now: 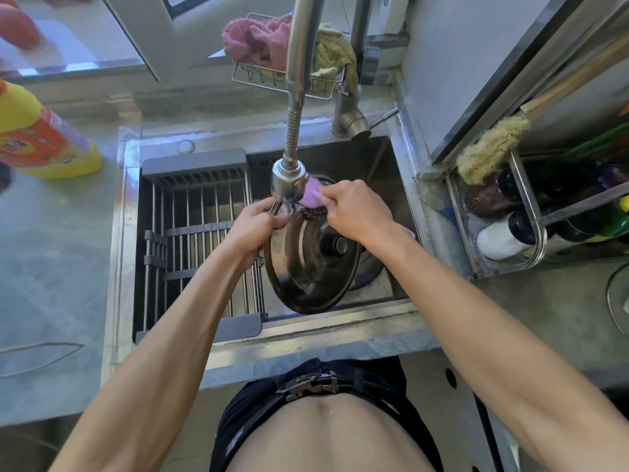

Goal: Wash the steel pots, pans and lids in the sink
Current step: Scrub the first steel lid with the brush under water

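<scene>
Sink (391, 185): hands (357, 212) scrubbing lid (306, 277)

Bare arms and torso; dark trousers (367, 379) with a metal-buckled belt (308, 386).

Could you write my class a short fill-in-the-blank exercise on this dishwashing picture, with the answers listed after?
1. The left hand grips the rim of a steel ____ with a black knob, held over the sink.
2. The right hand holds a steel wool scrubber whose handle is coloured ____.
3. In the wire basket behind the faucet, a ____ cloth lies beside the yellow-green cloth.
4. The drying rack fills the sink's ____ side.

Missing words: lid; purple; pink; left
</scene>
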Available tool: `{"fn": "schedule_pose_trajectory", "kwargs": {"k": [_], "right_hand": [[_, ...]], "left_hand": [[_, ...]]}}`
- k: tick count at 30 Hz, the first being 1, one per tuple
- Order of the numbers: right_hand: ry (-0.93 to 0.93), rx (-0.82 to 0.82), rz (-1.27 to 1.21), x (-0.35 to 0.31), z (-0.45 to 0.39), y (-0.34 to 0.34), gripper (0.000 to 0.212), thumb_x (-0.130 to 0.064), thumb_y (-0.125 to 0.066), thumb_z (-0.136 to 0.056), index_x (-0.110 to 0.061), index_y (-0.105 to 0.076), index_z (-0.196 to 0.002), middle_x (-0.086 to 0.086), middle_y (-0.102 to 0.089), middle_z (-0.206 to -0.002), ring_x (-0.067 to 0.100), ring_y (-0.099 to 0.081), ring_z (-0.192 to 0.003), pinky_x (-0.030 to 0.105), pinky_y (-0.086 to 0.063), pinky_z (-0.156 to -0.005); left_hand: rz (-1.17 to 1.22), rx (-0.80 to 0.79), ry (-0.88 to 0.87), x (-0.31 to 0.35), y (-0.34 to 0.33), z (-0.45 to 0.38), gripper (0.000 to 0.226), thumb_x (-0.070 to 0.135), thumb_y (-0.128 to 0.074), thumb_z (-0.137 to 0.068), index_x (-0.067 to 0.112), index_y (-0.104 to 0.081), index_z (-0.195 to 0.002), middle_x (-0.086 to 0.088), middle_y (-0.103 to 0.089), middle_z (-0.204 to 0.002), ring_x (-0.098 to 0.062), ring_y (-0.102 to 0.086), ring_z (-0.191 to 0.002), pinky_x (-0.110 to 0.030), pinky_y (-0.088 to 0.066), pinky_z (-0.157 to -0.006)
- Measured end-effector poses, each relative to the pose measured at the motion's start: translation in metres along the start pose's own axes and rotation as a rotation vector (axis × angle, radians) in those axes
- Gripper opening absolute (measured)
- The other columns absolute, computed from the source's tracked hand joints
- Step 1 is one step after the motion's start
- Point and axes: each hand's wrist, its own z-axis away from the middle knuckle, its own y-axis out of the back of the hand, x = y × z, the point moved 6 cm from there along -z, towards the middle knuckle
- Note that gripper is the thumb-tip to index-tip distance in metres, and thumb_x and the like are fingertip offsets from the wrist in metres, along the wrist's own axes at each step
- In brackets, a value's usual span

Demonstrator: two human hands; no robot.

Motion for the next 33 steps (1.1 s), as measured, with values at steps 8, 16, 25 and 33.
{"fn": "schedule_pose_trajectory", "kwargs": {"k": [8,16,25,33], "right_hand": [[0.144,-0.052,0.123,-0.031,0.019,-0.014,0.028,-0.027,-0.044,-0.101,-0.023,-0.066,-0.118,0.013,-0.066,-0.099,0.040,-0.062,-0.090,0.043,-0.051,-0.071],[0.181,-0.021,0.105,-0.043,0.020,-0.020,0.025,-0.023,-0.045,-0.097,-0.020,-0.066,-0.110,0.013,-0.067,-0.094,0.041,-0.063,-0.085,0.044,-0.052,-0.069],[0.177,-0.069,0.206,-0.021,0.025,-0.016,0.033,-0.030,-0.037,-0.096,-0.016,-0.065,-0.107,0.017,-0.063,-0.091,0.043,-0.062,-0.086,0.045,-0.048,-0.066],[0.185,-0.028,0.131,-0.020,0.015,-0.001,0.026,-0.026,-0.043,-0.102,-0.016,-0.067,-0.103,0.009,-0.060,-0.085,0.038,-0.063,-0.082,0.048,-0.053,-0.070]], "left_hand": [[0.050,0.073,-0.035,-0.008,0.002,0.013,0.044,-0.017,-0.052,-0.086,0.016,-0.074,-0.106,-0.008,-0.076,-0.092,-0.021,-0.072,-0.085,-0.033,-0.059,-0.073],[0.006,0.100,-0.014,-0.014,0.013,0.022,0.044,-0.016,-0.053,-0.082,0.019,-0.065,-0.107,-0.008,-0.066,-0.091,-0.023,-0.064,-0.084,-0.034,-0.052,-0.068],[0.164,0.114,0.028,-0.046,-0.004,0.035,0.049,-0.020,-0.047,-0.085,0.020,-0.067,-0.104,-0.007,-0.069,-0.091,-0.022,-0.065,-0.079,-0.032,-0.053,-0.061],[-0.023,0.060,-0.013,-0.044,-0.011,0.039,0.056,-0.019,-0.050,-0.083,0.028,-0.067,-0.108,-0.004,-0.069,-0.091,-0.024,-0.067,-0.092,-0.045,-0.058,-0.079]]}}
